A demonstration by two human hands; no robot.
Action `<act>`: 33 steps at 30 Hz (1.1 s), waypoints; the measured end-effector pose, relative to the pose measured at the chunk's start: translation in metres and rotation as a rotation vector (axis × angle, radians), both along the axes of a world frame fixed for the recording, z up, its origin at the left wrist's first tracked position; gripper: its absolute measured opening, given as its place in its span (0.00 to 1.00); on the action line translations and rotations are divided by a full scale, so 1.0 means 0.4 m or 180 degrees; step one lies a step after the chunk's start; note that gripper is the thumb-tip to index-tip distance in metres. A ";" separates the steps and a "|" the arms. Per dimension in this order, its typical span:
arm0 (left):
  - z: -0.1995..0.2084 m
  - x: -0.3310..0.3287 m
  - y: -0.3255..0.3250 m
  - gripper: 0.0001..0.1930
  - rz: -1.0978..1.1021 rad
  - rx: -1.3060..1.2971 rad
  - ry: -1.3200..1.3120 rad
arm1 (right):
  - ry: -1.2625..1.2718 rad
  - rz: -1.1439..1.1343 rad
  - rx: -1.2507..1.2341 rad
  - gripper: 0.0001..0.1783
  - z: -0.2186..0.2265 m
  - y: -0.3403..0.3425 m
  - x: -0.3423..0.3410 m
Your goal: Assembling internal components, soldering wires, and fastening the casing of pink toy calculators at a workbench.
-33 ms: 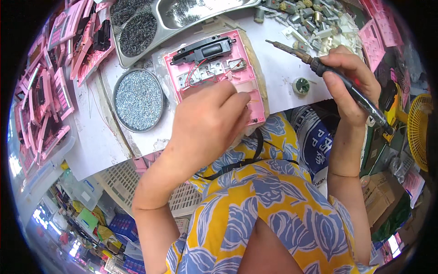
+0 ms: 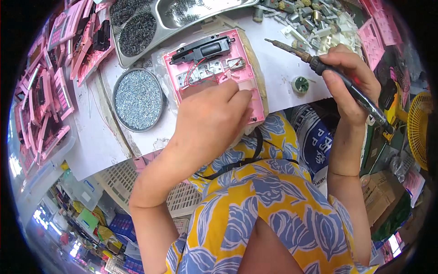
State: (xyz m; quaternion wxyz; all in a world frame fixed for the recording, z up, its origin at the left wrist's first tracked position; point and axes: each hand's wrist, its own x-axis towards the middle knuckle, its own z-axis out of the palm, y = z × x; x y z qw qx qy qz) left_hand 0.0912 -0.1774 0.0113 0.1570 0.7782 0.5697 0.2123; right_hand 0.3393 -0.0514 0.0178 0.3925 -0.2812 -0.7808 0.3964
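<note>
My right hand (image 2: 353,86) grips a soldering iron (image 2: 349,84) by its black handle. Its brown metal barrel and thin tip point up and left, above the white paper and apart from the housing. A pink plastic housing (image 2: 260,102) lies open before me, with a black part (image 2: 200,50), a metal strip (image 2: 203,71) and red wires inside. Over the lower part of that housing, my left hand (image 2: 212,112) has its fingers curled and closed. Its fingertips are hidden, so what they pinch does not show.
A round dish (image 2: 138,100) of small silvery metal pieces stands left. Behind it is a metal tray (image 2: 159,34) with dark springs. Small motors (image 2: 308,18) are heaped far right, near a small green-filled pot (image 2: 300,85). Pink casings (image 2: 43,105) pile up at far left.
My left hand has shifted very slightly over the housing, its fingers still curled. The right hand and the soldering iron stay almost in place.
</note>
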 end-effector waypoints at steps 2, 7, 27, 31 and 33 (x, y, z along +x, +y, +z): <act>-0.004 0.006 0.019 0.07 -0.0230 -0.0181 0.0403 | -0.0026 -0.0057 -0.0034 0.12 0.012 -0.006 0.004; -0.006 0.034 0.031 0.06 -0.0317 -0.0442 0.0796 | 0.0015 -0.0015 0.0120 0.12 0.018 -0.011 0.030; -0.015 -0.046 0.007 0.06 0.0468 -0.1255 -0.1838 | -0.0020 0.0081 0.0179 0.12 0.014 -0.001 0.017; -0.029 -0.038 0.001 0.06 0.0174 -0.0400 -0.0991 | 0.0094 0.0324 0.0062 0.12 0.019 -0.022 0.030; -0.025 -0.029 0.001 0.06 0.0241 -0.0460 -0.0893 | 0.0159 0.0509 -0.0236 0.13 0.015 -0.041 0.035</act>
